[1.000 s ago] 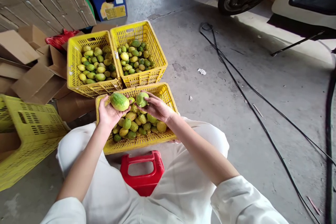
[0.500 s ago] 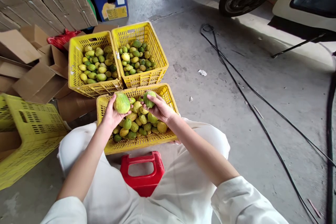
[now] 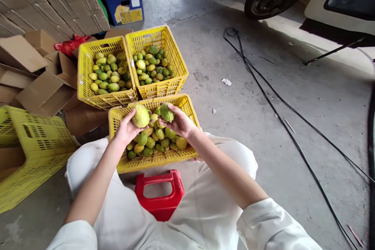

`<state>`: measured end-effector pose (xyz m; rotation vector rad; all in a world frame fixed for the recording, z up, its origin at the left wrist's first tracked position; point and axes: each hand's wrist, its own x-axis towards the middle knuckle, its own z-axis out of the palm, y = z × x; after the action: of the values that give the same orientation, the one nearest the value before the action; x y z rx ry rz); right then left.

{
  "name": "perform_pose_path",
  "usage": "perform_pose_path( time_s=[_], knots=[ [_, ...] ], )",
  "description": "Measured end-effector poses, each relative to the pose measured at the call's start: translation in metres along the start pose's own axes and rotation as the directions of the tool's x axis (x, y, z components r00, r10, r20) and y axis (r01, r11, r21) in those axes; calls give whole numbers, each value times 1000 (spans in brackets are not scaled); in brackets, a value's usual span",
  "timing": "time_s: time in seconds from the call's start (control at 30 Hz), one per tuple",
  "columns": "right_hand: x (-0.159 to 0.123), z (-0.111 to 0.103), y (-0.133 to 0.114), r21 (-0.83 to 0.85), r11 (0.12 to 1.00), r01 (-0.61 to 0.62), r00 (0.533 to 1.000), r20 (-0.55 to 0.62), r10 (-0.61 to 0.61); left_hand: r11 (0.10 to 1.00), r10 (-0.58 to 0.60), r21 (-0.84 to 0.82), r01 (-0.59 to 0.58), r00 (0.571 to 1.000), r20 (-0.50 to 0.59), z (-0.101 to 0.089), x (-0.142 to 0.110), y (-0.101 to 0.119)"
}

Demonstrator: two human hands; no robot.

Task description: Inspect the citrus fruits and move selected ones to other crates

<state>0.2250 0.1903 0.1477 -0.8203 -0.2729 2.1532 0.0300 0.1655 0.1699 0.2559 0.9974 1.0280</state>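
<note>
My left hand is closed round a large, pale yellow-green lemon, its thumb resting on the fruit's upper left side. A smaller, darker green lemon sits in the fingers of my right hand. Both hands are held side by side over the near yellow crate, the two lemons a short gap apart. Below them in that crate lies a heap of green and yellow lemons. Parts of the heap are hidden behind my hands.
Beyond stand two more yellow crates of similar fruit. A red plastic stool shows between my knees. Left are a tilted yellow crate and loose cardboard. Black cables cross the floor at right, near a parked scooter.
The large lemon in my left hand has turned, showing a yellower side, and shifted slightly right. My right hand has hardly moved, still holding the green lemon.
</note>
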Motion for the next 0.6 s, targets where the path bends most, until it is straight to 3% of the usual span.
perform_pose_path(
  time_s=[0.13, 0.23, 0.37, 0.6],
  knots=[
    [0, 0, 3, -95, 995, -29, 998, -50, 25, 999, -8, 54, 4, 998, 70, -5, 3, -5],
    [1, 2, 4, -74, 994, -81, 993, -88, 75, 999, -19, 42, 17, 1000, 24, -2, 2, -5],
    [2, 4, 2, 77, 992, -96, 994, -38, 99, 999, 2, -42, -5, 998, -69, 5, -2, 1],
    [2, 3, 1, -6, 998, -66, 989, -134, 65, 999, 40, 14, -40, 999, -3, 1, 0, -4]
  ],
)
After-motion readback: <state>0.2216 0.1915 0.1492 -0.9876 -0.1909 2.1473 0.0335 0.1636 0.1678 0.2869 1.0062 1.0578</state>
